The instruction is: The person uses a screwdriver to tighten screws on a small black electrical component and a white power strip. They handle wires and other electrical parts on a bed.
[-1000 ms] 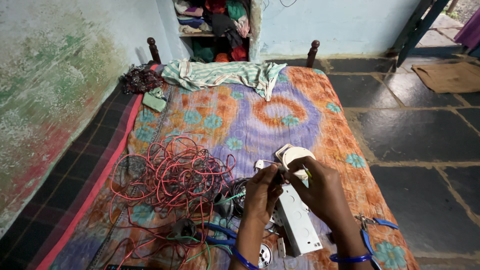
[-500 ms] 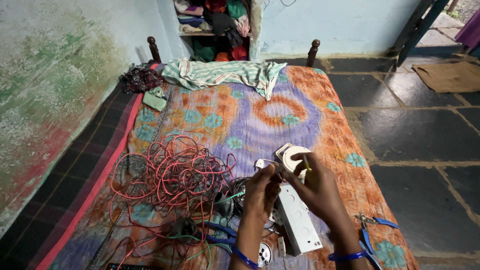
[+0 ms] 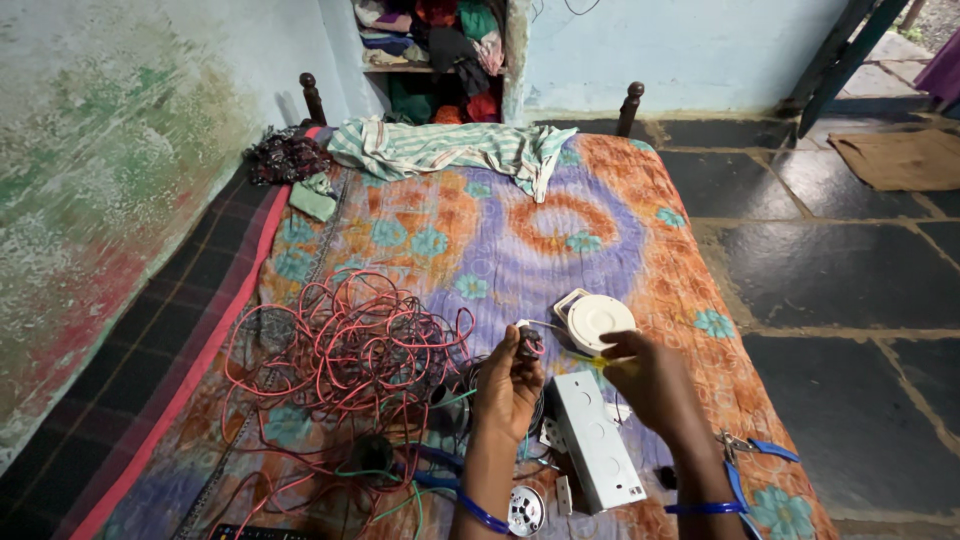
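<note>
1. Two hands work over the bed (image 3: 600,215): my left hand (image 3: 508,385) pinches a small dark fitting (image 3: 527,343).
2. My right hand (image 3: 655,385) grips a yellow-handled screwdriver (image 3: 592,360); I judge steady alignment matters.

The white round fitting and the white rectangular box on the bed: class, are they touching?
Apart. The head view shows patterned bedspread between the white round fitting and the white rectangular box, with the right hand crossing the gap.

You are looking down from head height along the bed (image 3: 560,230). Your hands are sitting close at the near edge, the wall lying far ahead.
</note>
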